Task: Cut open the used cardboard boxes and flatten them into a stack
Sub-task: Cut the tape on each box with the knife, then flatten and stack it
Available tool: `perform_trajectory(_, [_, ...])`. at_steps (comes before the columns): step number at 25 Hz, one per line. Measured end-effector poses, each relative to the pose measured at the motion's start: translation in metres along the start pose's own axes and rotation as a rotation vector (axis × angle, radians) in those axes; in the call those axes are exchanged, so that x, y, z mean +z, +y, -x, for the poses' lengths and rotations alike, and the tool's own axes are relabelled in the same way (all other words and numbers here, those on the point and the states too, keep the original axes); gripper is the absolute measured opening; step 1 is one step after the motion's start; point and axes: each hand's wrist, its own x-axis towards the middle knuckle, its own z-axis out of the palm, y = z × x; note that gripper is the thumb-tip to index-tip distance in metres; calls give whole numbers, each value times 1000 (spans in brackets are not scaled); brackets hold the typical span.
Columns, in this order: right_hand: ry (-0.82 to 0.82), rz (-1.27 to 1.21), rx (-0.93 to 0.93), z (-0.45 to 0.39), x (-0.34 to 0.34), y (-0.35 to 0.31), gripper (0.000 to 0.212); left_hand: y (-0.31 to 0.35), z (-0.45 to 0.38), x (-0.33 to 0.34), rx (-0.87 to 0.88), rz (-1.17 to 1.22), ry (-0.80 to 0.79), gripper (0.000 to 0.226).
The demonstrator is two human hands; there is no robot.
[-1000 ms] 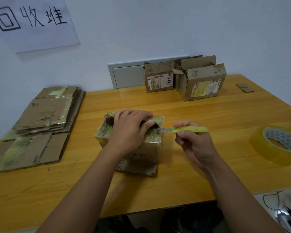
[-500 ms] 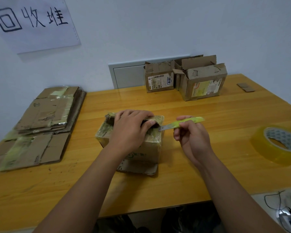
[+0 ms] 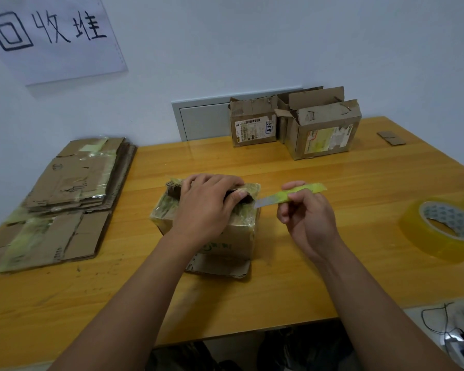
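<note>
- Small brown cardboard box wrapped in yellowish tape [image 3: 225,236]: standing mid-table on the orange wooden table [image 3: 332,250], top partly open, not yet flattened.
- Progress: a stack of flattened brown cardboard sheets [image 3: 65,188] lies at the table's left; two open brown cartons [image 3: 300,124] wait by the wall. Judged roughly midway.
- Left hand [image 3: 206,207]: fingers curled over the box's top edge, thumb at the opening, steadying it.
- Right hand [image 3: 306,218]: pinches a yellow-green utility knife [image 3: 298,195]; blade tip at the box's upper right corner, touching or just beside it.
- Clear yellow tape roll [image 3: 445,228] sits well apart, far right.
</note>
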Motion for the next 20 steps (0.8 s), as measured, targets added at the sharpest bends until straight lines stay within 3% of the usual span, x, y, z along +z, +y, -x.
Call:
perform_trajectory(5, [170,-65,-25,-5,-3,-5,15,1,1,-1,-4,-5,-12,32])
perform_trajectory(9, [-15,38,19,1,6,2,12,1,0,-1,-1,1,-3,31])
perform_trajectory(13, [179,-47,-35,-9,4,-2,14,4,0,-2,-25,25,16,33])
perform_trajectory(17, [46,12,-15,-5,6,3,11,3,-1,-1,-21,17,28,35])
perform_trajectory(20, [236,-31,-29,-16,3,-2,13,3,1,-1,-17,7,21,36])
